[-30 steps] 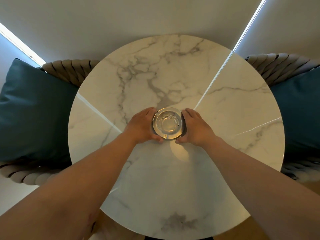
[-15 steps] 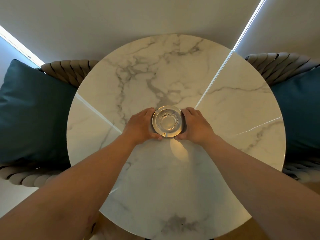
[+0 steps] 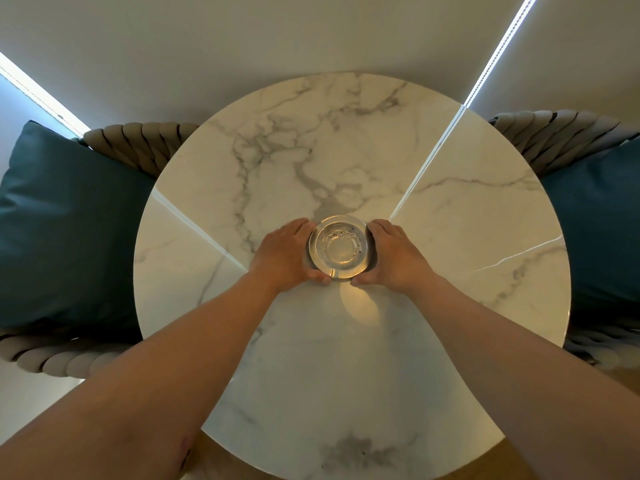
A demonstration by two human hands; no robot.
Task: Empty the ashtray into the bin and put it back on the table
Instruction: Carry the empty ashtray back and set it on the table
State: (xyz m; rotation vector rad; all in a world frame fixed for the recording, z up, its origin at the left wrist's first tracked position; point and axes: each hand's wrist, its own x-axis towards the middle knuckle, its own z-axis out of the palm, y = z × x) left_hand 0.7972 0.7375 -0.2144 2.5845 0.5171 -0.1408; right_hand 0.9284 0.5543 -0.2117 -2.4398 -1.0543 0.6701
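Two bare forearms reach up from the near edge of the round marble table point(image 3: 346, 375), entering at about 7 and 5 o'clock and meeting near its centre. There the left hand point(image 3: 284, 252) and right hand point(image 3: 394, 254) cup the clear glass ashtray point(image 3: 338, 247) from its 9 and 3 o'clock sides, fingers curled round the rim and both thumbs pressed against its near edge at 6 o'clock. Whether the ashtray rests on the marble or is lifted just clear of it cannot be told; a warm patch of light lies on the tabletop just near of it.

Inside the ashtray's shallow bowl a thin scatter of dark ash point(image 3: 341, 233) lies along the far arc, from about 11 to 1 o'clock, with a few specks at 4 o'clock; the middle of the bowl looks clean.

The rest of the tabletop is bare marble with grey veining, open on every side of the hands out to the rim. Beyond the rim at 9 o'clock a woven chair point(image 3: 145, 143) holds a teal cushion point(image 3: 69, 223), touching or nearly touching the table edge; at 3 o'clock a second woven chair point(image 3: 554, 136) holds another teal cushion point(image 3: 599, 230). Past the far edge at 12 o'clock is pale plain floor, crossed by bright strips of light point(image 3: 498, 53).
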